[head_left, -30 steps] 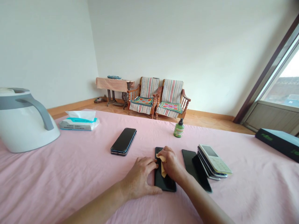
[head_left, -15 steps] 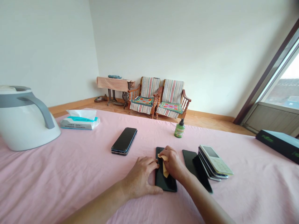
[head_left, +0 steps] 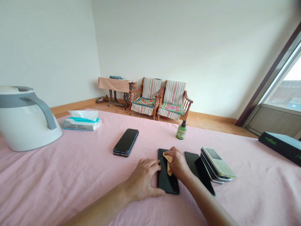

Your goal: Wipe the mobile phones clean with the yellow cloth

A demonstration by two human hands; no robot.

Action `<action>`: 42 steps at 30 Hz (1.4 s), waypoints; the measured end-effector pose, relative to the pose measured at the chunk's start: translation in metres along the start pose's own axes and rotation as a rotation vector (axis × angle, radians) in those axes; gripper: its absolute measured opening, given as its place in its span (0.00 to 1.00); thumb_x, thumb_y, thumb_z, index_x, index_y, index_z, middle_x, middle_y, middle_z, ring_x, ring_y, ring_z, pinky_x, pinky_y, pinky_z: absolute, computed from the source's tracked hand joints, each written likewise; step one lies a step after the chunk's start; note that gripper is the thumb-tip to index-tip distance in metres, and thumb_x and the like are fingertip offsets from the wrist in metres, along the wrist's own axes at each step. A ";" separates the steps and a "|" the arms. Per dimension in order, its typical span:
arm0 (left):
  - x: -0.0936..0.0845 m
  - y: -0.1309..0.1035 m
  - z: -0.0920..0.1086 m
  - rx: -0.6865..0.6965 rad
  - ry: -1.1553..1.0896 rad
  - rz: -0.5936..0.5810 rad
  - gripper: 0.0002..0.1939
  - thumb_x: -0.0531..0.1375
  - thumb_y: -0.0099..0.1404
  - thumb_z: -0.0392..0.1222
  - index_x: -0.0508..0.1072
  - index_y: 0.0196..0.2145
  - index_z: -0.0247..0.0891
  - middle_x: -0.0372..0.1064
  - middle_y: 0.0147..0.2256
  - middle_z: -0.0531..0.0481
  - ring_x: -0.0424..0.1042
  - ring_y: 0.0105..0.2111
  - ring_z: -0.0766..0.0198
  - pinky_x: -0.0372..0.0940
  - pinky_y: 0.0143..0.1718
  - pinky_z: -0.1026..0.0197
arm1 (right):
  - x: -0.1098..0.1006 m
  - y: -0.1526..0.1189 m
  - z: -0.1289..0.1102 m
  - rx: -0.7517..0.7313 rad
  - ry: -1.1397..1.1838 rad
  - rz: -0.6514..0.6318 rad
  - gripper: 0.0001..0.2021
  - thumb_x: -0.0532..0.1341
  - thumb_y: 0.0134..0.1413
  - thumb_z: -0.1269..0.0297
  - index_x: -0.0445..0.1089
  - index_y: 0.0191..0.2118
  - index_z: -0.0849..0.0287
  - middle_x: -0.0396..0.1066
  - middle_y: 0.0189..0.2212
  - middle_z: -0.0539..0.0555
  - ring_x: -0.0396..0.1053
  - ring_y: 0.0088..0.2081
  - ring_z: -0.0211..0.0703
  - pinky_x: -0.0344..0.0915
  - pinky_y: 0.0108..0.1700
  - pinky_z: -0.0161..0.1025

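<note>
A black smartphone lies back side up on the pink cloth, its camera block at the far end. Along its left edge my left hand holds it in place, fingertips at the upper side and thumb at the lower part. My right hand is closed on a folded yellow cloth, which presses against the phone's back near the camera block. Just right of that hand lies another dark phone, partly overlapped by a slanting black one beside a pile of phones.
The pile is topped by a white keypad phone. A stack of phones lies left of centre. Behind stand a green bottle and a tissue pack. A white jug is at left, a black box at right.
My right hand has shifted the yellow cloth slightly to the right on the phone's back, uncovering more of the camera block. The left hand stays at the phone's edge.
</note>
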State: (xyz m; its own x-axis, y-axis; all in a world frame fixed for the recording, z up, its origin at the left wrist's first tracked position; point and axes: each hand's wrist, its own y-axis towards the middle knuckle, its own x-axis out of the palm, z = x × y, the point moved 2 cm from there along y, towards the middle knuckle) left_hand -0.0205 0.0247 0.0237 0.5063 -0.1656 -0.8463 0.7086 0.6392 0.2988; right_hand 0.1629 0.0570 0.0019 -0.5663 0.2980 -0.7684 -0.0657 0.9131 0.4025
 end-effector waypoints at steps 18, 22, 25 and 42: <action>-0.001 0.000 0.000 -0.010 0.008 0.006 0.34 0.70 0.43 0.57 0.71 0.45 0.38 0.67 0.52 0.40 0.65 0.49 0.45 0.57 0.50 0.46 | 0.013 0.018 0.013 0.043 -0.014 0.046 0.15 0.54 0.46 0.81 0.76 0.32 0.61 0.68 0.30 0.54 0.67 0.34 0.40 0.62 0.37 0.35; -0.001 -0.001 -0.001 -0.019 0.006 -0.004 0.34 0.70 0.44 0.58 0.71 0.46 0.37 0.67 0.52 0.40 0.65 0.49 0.45 0.56 0.50 0.46 | 0.002 0.012 0.011 -0.028 0.006 -0.023 0.14 0.56 0.44 0.82 0.76 0.29 0.60 0.69 0.29 0.53 0.68 0.32 0.38 0.62 0.35 0.33; -0.001 0.000 -0.001 -0.012 -0.002 -0.002 0.33 0.68 0.46 0.59 0.72 0.45 0.37 0.67 0.51 0.39 0.65 0.49 0.45 0.57 0.50 0.46 | -0.006 0.012 0.012 -0.068 0.000 -0.057 0.14 0.56 0.45 0.82 0.75 0.28 0.59 0.69 0.28 0.52 0.68 0.31 0.38 0.62 0.35 0.33; 0.000 0.000 -0.002 0.005 0.009 0.024 0.30 0.67 0.47 0.58 0.72 0.43 0.37 0.68 0.50 0.40 0.66 0.48 0.48 0.57 0.50 0.47 | -0.007 0.008 -0.003 -0.182 -0.176 -0.115 0.16 0.52 0.47 0.84 0.72 0.31 0.58 0.66 0.32 0.53 0.62 0.37 0.42 0.57 0.39 0.36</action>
State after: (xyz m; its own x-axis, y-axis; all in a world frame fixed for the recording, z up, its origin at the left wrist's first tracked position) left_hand -0.0221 0.0263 0.0230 0.5190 -0.1432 -0.8427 0.6985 0.6393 0.3216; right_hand 0.1641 0.0612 0.0122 -0.3964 0.2535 -0.8824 -0.2765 0.8835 0.3780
